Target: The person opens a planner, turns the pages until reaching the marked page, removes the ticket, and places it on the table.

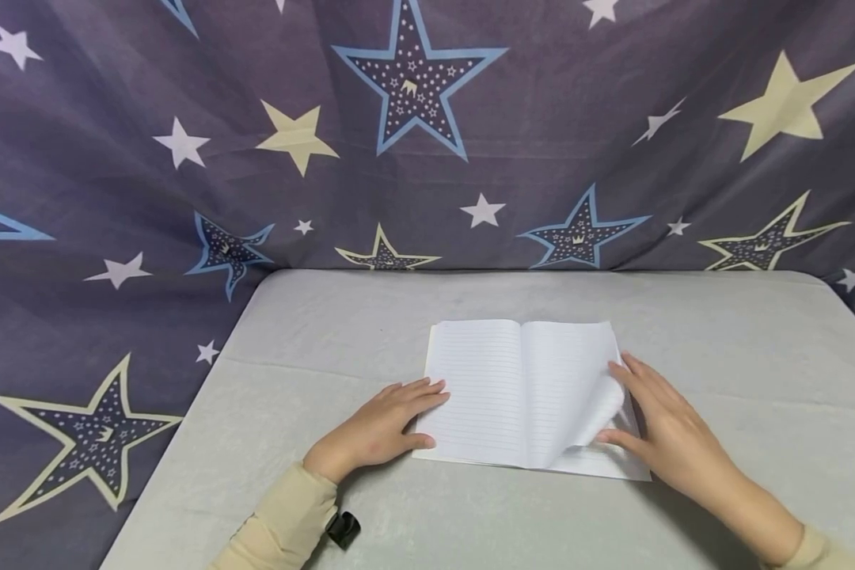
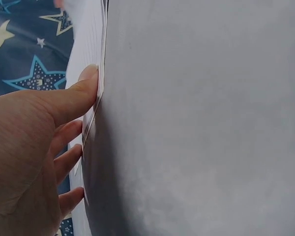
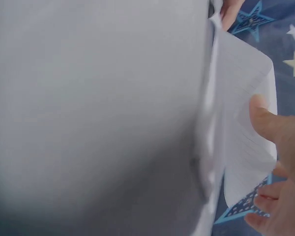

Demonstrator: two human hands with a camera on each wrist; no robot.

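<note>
An open lined notebook (image 1: 484, 388) lies flat on the grey table (image 1: 313, 340). My left hand (image 1: 399, 416) rests on its left page edge, fingers straight on the paper and thumb at the lower edge. The left wrist view shows that thumb (image 2: 76, 96) pressing the notebook's edge (image 2: 88, 44). My right hand (image 1: 648, 412) pinches the lower right page (image 1: 587, 400), which curls up off the stack between thumb and fingers. In the right wrist view the lifted page (image 3: 246, 93) bends over my thumb (image 3: 268, 123).
A dark star-print cloth (image 1: 413, 134) hangs behind the table and drapes down its left side. The grey table surface (image 2: 201, 123) spreads wide around the notebook. A small black clip (image 1: 343, 529) sits at my left cuff.
</note>
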